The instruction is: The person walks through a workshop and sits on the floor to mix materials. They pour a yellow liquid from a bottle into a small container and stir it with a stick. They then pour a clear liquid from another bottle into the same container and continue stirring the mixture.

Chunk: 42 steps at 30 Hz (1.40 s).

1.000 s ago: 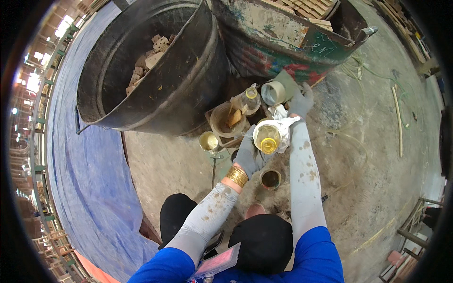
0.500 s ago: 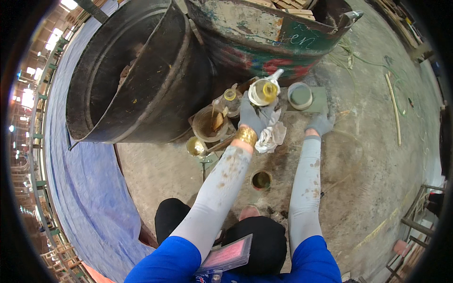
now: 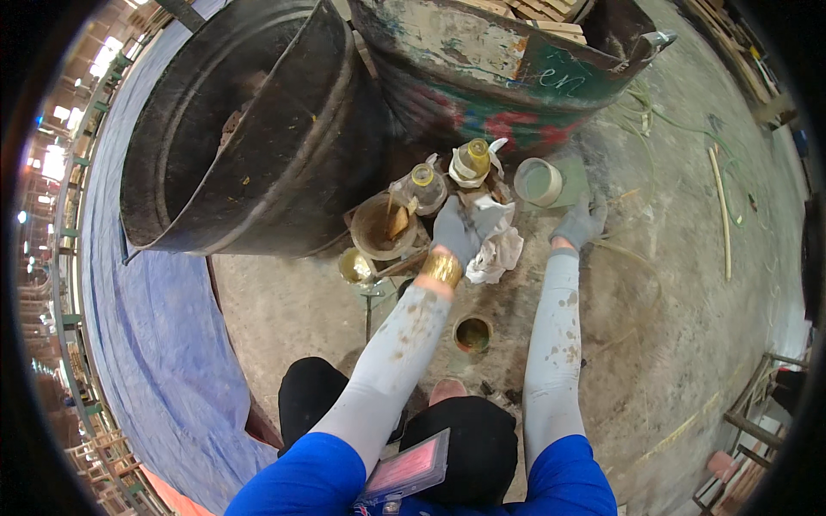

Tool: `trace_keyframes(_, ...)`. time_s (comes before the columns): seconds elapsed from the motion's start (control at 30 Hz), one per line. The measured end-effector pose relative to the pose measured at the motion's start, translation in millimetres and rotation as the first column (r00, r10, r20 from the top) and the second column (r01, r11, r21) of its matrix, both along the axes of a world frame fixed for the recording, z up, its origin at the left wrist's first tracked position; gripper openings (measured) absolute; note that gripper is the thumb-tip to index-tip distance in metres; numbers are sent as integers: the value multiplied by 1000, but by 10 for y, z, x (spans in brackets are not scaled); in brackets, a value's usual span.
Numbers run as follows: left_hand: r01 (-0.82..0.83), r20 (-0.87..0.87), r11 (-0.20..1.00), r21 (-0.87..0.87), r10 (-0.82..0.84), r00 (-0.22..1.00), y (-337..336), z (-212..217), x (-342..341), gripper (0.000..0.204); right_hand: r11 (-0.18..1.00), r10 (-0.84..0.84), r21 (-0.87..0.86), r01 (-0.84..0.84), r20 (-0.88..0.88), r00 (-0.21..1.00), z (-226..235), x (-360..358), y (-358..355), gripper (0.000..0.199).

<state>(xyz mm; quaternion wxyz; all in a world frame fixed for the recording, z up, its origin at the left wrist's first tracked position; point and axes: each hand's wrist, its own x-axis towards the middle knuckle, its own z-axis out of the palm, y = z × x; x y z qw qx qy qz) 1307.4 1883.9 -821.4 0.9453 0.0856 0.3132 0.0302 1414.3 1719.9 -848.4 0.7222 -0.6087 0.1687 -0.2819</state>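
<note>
My left hand (image 3: 456, 232), in a grey glove, is closed on a crumpled white rag (image 3: 497, 252). Just beyond it, a yellow-necked bottle wrapped in white cloth (image 3: 471, 165) stands in a wooden tray. Beside that is a clear bottle with a yellow neck (image 3: 422, 182). My right hand (image 3: 582, 224), also gloved, grips the near right corner of a grey-green board (image 3: 575, 176); its fingertips are partly hidden. On the board sits a pale tub (image 3: 540, 182) with grey-green contents, looking slightly tilted to the left.
A brown bucket (image 3: 384, 227) holds a wooden scraper. Near it stands a small cup (image 3: 354, 267), and another cup (image 3: 472, 334) is before my feet. Two large drums (image 3: 344, 146) rise behind. A blue tarp (image 3: 163, 344) lies left; a hose (image 3: 688, 120) and a stick (image 3: 719, 211) lie right.
My left hand has let go of the cloth-wrapped bottle, now standing in the tray, and moved down to the white rag. The tub has shifted slightly left and tilted; my right hand stays at the board's corner.
</note>
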Motion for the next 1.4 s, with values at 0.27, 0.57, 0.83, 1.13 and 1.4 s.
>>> trace_keyframes(0.27,552,-210,811,196,-515,831,413,92,-1694,42,971,146,188,-150,38,989,395,-345,51,38)
trace_keyframes(0.57,367,-331,732,574,-203,922,981,535,-2186,34,968,224,-133,-211,88,971,889,-623,151,37)
trace_keyframes(0.83,339,-234,719,606,-247,941,829,800,-1984,31,856,251,-488,-168,110,962,786,-508,554,36)
trace_keyframes(1.13,283,-286,780,558,-140,948,1057,708,-2495,30,765,211,-598,-240,-119,970,860,-414,803,38)
trace_keyframes(1.4,291,-273,783,550,-160,949,1055,759,-2512,32,915,239,-313,-254,-86,967,383,-318,772,28)
